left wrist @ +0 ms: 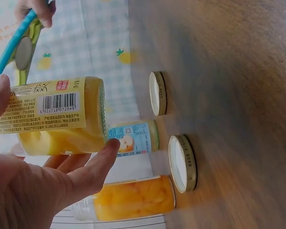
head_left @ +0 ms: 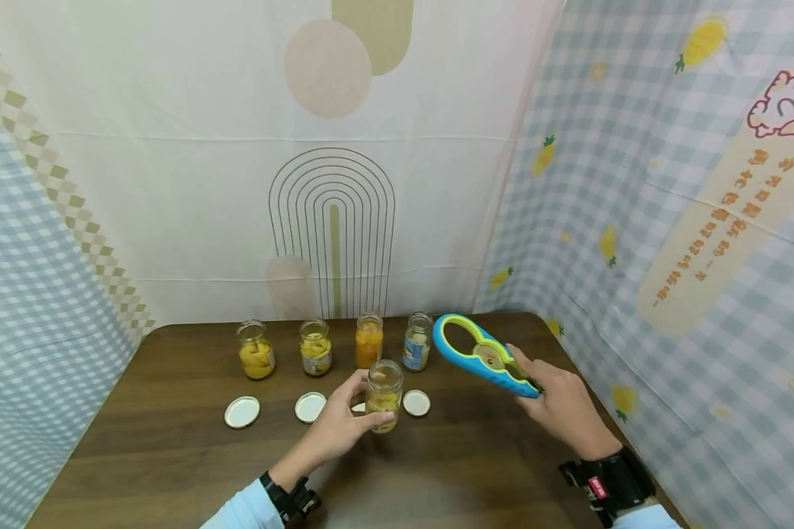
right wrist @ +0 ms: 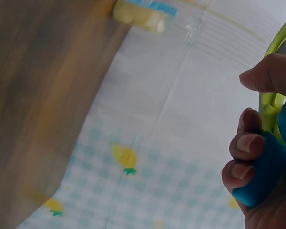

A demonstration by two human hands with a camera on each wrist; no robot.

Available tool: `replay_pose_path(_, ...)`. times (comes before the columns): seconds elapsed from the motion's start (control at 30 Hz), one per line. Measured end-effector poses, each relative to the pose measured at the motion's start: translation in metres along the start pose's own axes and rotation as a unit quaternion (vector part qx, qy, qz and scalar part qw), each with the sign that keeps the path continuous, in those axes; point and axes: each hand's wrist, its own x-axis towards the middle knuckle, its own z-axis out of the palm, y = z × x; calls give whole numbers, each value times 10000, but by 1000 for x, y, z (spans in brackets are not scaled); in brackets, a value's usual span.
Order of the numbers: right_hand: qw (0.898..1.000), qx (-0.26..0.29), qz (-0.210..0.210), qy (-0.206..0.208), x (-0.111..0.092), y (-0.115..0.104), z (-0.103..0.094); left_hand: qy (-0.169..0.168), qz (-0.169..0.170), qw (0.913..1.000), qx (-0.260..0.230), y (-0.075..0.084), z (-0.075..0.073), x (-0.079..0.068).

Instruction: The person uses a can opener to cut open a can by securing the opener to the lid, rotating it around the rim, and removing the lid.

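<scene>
My left hand (head_left: 336, 420) grips an uncapped glass jar (head_left: 384, 397) of yellow fruit, held up above the table. In the left wrist view this jar (left wrist: 62, 114) shows a yellow label with a barcode, and the thumb and fingers wrap around its side. To the right, my right hand (head_left: 559, 400) holds a blue and green jar opener (head_left: 486, 355) by its handle end, raised clear of the jars. Curled fingers around the opener's blue handle (right wrist: 263, 174) appear in the right wrist view.
Along the back stand open jars: two with yellow fruit (head_left: 256, 356) (head_left: 315, 353), one orange (head_left: 369, 342), one with a blue label (head_left: 417, 344). White lids lie before them, at left (head_left: 242, 412), middle (head_left: 310, 406) and right (head_left: 416, 402); another is partly hidden behind the left hand.
</scene>
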Motion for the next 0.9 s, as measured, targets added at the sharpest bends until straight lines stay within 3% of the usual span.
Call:
replay_pose_path(0.3, 9999, 26, 123, -3, -5, 8, -2, 29, -31, 9999, -116, 0, 2, 1)
replay_pose_path(0.47, 9999, 25, 42, 140, -6, 7, -3, -55, 5, 9998, -195, 1, 12, 7)
replay_pose_path(0.7, 9992, 15, 22, 405, -9, 7, -5, -292, 296, 9991, 28, 6, 45, 34)
replay_pose_path(0.9, 9987, 20, -20, 514, -10, 7, -7, -278, 245, 9983, 453, 16, 78, 66)
